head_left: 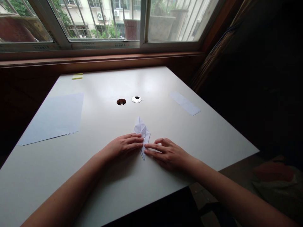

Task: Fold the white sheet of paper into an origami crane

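Note:
A white piece of folded paper (141,127), narrow and pointed at both ends, lies on the white table in front of me. Several layers and creases show on its upper part. My left hand (123,142) comes from the left, its fingers close together, and holds the paper down across its middle; the thumb is hidden. From the right, my right hand (165,151) touches the lower right edge with two stretched fingertips, its fingers apart. The paper's lower tip sticks out between the hands.
On the white table (104,116) are larger paper sheets (55,115) at left, a paper strip (185,103) at right and a yellow pad (77,76) at the far left. A round hole (121,101) sits beside its metal cover (136,99). A window (101,22) stands behind.

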Tool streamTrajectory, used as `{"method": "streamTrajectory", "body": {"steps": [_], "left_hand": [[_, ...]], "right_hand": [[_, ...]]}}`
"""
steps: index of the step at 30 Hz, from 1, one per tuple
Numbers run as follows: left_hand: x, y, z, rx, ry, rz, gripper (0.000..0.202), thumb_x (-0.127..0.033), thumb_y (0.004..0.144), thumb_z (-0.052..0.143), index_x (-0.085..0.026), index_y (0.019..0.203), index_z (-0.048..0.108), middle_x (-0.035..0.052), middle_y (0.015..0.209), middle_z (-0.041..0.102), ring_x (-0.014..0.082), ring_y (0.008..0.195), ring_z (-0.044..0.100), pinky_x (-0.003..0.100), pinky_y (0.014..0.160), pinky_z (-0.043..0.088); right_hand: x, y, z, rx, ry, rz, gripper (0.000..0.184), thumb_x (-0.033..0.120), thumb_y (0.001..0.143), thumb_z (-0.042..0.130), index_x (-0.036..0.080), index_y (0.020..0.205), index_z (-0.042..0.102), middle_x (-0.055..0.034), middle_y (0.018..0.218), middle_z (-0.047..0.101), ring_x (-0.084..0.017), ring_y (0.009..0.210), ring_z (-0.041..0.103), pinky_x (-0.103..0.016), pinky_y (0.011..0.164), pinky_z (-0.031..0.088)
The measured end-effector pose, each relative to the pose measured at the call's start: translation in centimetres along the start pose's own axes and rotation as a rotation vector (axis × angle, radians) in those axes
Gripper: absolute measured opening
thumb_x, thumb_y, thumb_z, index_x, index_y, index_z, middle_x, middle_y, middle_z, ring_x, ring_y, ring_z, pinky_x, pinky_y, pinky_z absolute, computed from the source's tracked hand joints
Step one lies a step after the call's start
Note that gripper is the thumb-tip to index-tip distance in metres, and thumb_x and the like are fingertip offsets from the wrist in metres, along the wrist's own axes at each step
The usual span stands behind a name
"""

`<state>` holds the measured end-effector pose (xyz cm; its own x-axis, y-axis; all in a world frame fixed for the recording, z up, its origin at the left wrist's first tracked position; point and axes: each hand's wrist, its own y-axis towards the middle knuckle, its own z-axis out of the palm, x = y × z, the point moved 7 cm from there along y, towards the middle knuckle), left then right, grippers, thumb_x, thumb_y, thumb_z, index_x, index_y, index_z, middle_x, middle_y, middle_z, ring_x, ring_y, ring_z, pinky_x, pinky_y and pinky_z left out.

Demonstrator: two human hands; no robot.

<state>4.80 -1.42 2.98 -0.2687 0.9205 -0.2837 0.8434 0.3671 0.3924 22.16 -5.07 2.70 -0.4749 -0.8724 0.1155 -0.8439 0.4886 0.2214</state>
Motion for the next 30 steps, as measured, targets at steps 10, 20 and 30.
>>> {"method": "streamTrajectory", "body": {"steps": [10,20,30], "left_hand": [[-0.7,-0.6,-0.8,0.126,-0.120,0.029,0.033,-0.023,0.095,0.059,-0.027,0.127,0.067,0.0057,0.141,0.060,0.0227,0.143,0.044,0.044,0.123,0.034],[-1.4,-0.1,-1.0,0.098,-0.028,0.048,0.036,-0.020,0.093,0.061,-0.028,0.129,0.065,0.0068,0.138,0.061,0.0231,0.140,0.046,0.042,0.121,0.038],[-1.2,-0.3,-0.7,0.101,-0.016,0.070,0.038,-0.019,0.095,0.056,-0.027,0.133,0.062,0.0067,0.139,0.061,0.0220,0.136,0.051,0.046,0.122,0.035]], "right_hand": [[-0.2,-0.4,0.1,0.013,0.033,-0.019,0.053,0.027,0.098,0.052,0.031,0.150,0.044,-0.0017,0.152,0.049,-0.026,0.118,0.050,-0.042,0.097,0.041],[0.1,-0.4,-0.2,0.024,0.024,0.001,0.049,0.028,0.099,0.052,0.032,0.147,0.048,-0.0002,0.152,0.049,-0.026,0.119,0.049,-0.042,0.098,0.042],[0.2,-0.3,-0.3,-0.005,0.023,0.020,0.048,0.029,0.099,0.052,0.033,0.147,0.048,0.0003,0.150,0.051,-0.025,0.119,0.050,-0.042,0.097,0.041]]}}
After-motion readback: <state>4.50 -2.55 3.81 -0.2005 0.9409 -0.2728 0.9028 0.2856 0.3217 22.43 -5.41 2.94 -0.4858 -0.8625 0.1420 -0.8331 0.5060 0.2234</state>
